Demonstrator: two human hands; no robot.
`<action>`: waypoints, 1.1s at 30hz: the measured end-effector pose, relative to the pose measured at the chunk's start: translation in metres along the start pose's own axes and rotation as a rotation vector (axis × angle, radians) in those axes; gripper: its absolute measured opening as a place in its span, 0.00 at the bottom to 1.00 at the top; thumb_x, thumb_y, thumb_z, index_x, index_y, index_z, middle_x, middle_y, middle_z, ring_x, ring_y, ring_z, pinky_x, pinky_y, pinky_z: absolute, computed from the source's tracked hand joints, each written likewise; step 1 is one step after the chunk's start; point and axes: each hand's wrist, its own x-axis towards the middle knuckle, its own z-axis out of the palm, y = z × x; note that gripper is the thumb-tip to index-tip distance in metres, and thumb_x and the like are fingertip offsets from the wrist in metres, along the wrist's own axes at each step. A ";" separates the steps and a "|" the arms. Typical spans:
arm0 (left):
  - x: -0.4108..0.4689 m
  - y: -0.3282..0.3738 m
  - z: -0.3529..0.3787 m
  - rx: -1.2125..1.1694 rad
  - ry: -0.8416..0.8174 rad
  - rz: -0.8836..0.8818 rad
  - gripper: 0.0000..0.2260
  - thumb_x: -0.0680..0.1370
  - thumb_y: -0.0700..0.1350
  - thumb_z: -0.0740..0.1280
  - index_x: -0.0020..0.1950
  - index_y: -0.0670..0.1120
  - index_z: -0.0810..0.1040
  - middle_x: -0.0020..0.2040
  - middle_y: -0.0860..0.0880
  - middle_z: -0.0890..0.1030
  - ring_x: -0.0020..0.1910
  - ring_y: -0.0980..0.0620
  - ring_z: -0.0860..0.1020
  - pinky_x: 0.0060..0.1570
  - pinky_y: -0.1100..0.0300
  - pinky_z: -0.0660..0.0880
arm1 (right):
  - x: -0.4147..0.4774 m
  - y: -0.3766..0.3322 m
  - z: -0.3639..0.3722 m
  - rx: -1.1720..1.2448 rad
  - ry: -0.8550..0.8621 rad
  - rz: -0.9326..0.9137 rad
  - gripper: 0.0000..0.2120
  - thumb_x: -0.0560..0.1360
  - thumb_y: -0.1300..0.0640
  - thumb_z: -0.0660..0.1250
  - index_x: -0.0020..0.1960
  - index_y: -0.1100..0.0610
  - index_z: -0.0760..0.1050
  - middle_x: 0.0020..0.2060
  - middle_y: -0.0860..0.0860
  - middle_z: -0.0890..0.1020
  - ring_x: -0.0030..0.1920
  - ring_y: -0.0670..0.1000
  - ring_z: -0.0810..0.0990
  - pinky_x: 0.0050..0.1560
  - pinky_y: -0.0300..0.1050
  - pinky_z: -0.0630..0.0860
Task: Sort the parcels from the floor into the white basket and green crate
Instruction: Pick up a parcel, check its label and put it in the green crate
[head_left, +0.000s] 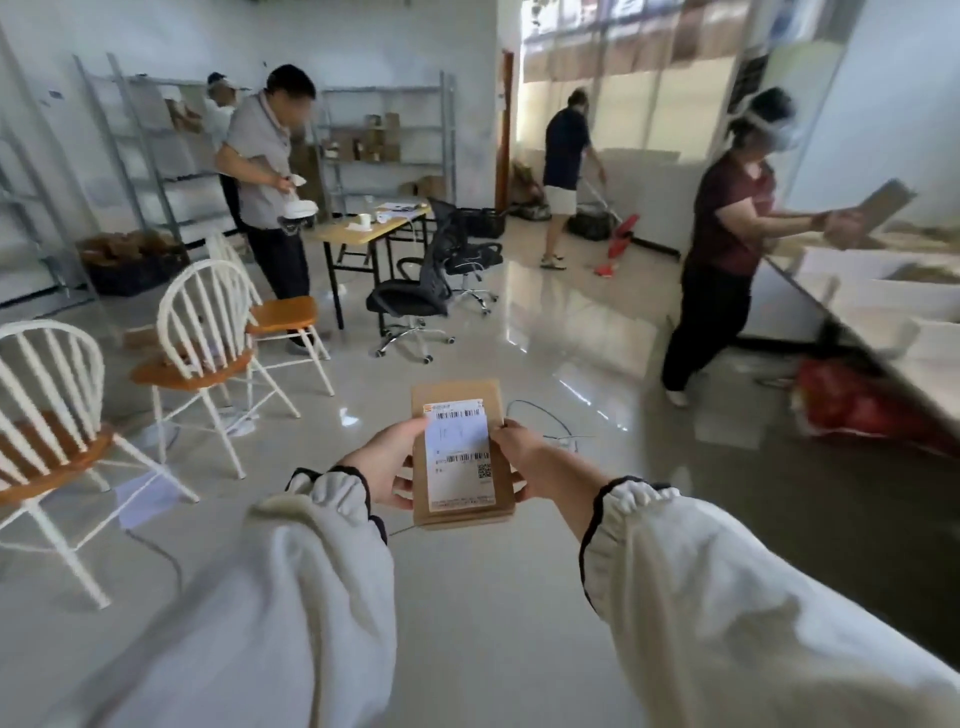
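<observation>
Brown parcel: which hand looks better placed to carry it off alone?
Left, marginally: left hand and right hand each grip one side edge of the parcel, but the left thumb reaches the label. No basket or crate in view.

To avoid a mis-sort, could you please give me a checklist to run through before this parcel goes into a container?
1. Grip: the left hand holds the left edge of the parcel and the right hand holds its right edge. Ok.
2. The label faces up and is mostly uncovered. Ok.
3. Destination read from the label: the print is too small. Cannot tell.
4. White basket and green crate located: neither is in view. Not ok.
5. Floor ahead: a thin cable lies just beyond the parcel, a possible trip hazard. Not ok.
</observation>
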 end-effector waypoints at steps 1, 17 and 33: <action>0.001 0.006 0.038 0.022 -0.051 0.008 0.20 0.70 0.64 0.66 0.46 0.48 0.81 0.45 0.42 0.80 0.42 0.40 0.80 0.40 0.49 0.78 | -0.009 0.011 -0.035 0.014 0.052 0.014 0.14 0.79 0.54 0.49 0.58 0.53 0.70 0.43 0.53 0.78 0.49 0.59 0.78 0.59 0.63 0.73; -0.132 0.003 0.544 0.471 -0.830 0.105 0.22 0.69 0.66 0.66 0.45 0.48 0.80 0.45 0.44 0.84 0.52 0.42 0.79 0.59 0.44 0.72 | -0.259 0.235 -0.402 0.452 0.807 0.169 0.14 0.80 0.45 0.53 0.54 0.51 0.74 0.45 0.53 0.82 0.44 0.55 0.80 0.43 0.54 0.76; -0.280 -0.113 0.758 0.975 -1.482 0.183 0.14 0.79 0.38 0.61 0.50 0.59 0.74 0.52 0.45 0.80 0.50 0.43 0.77 0.45 0.48 0.75 | -0.450 0.404 -0.443 1.017 1.398 0.435 0.11 0.77 0.51 0.57 0.46 0.56 0.74 0.45 0.54 0.82 0.48 0.57 0.81 0.42 0.51 0.78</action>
